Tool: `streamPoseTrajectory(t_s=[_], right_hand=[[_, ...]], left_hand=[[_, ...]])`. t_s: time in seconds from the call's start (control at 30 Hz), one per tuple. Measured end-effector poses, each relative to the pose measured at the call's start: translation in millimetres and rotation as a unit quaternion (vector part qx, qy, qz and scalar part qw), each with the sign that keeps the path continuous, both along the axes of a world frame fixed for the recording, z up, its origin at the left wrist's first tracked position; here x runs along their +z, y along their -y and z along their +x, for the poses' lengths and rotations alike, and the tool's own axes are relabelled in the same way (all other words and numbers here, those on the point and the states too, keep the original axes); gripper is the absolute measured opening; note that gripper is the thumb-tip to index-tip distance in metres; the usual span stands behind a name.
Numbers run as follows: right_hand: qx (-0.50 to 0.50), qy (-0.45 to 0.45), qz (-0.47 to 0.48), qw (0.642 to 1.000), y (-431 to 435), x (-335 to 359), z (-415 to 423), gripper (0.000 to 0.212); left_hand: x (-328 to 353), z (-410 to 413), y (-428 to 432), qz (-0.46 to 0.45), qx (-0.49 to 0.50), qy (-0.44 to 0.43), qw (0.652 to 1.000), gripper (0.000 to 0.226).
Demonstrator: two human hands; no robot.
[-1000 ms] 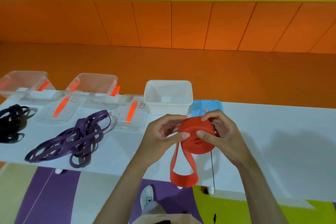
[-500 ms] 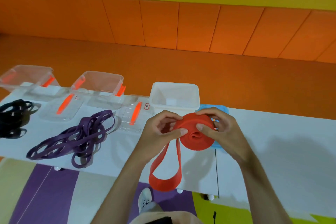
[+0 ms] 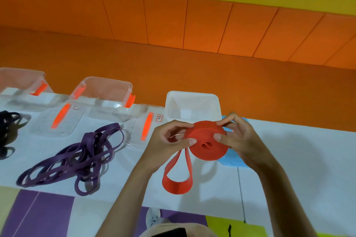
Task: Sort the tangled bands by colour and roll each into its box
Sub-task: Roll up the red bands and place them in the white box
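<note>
- The table [image 3: 300, 161] has free surface on the right, with room for a hand.
- The white box [image 3: 192, 94] stands at the far edge, its top open.
- Purple bands [image 3: 77, 158] and clear lids [image 3: 57, 121] occupy the left part.

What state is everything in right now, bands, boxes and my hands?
Red band: mostly coiled, tail loop hanging loose.
Left hand: pinches the coil.
Right hand: pinches the coil.
Purple bands: tangled, unrolled.
Black bands: tangled, partly out of view.
White box: open.
Clear boxes: both open, clear lids lying in front.
Blue lid: lying flat beside white box.
</note>
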State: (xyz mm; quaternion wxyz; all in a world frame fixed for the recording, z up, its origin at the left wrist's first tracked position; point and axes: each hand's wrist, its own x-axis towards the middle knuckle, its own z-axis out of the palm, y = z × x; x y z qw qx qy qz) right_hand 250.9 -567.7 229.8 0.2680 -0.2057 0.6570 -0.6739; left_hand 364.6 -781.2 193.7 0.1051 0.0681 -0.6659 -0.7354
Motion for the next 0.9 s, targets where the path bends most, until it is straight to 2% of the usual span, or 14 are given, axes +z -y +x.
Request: streamPoseTrajectory(t_s=[0.1,0.2,0.33,0.47,0.63,0.77,0.9], right_hand=[[0.010,-0.040,0.060,0.997,17,6,-6,0.038],[0.005,-0.038,0.074,0.997,35,10,-9,0.046],[-0.012,-0.019,0.030,0.999,53,1,-10,0.035],[-0.028,0.017,0.023,0.999,67,-13,-6,0.038],[0.018,-0.064,0.091,0.994,82,-13,-5,0.036],[-0.021,-0.093,0.091,0.991,96,-11,-2,0.031],[-0.099,-0.041,0.046,0.993,108,-27,5,0.030]], left_hand=[[-6,-7,14,0.013,0.008,-0.003,1.000,0.035],[-9,-15,29,0.032,0.013,-0.016,0.999,0.033],[-20,-19,53,0.017,-0.027,0.010,0.999,0.035],[-26,-19,77,0.008,-0.064,0.042,0.997,0.044],[-27,-15,86,0.037,-0.038,0.028,0.998,0.033],[-32,-14,84,0.064,0.008,0.039,0.997,0.030],[-34,-10,102,0.073,-0.065,0.071,0.993,0.037]])
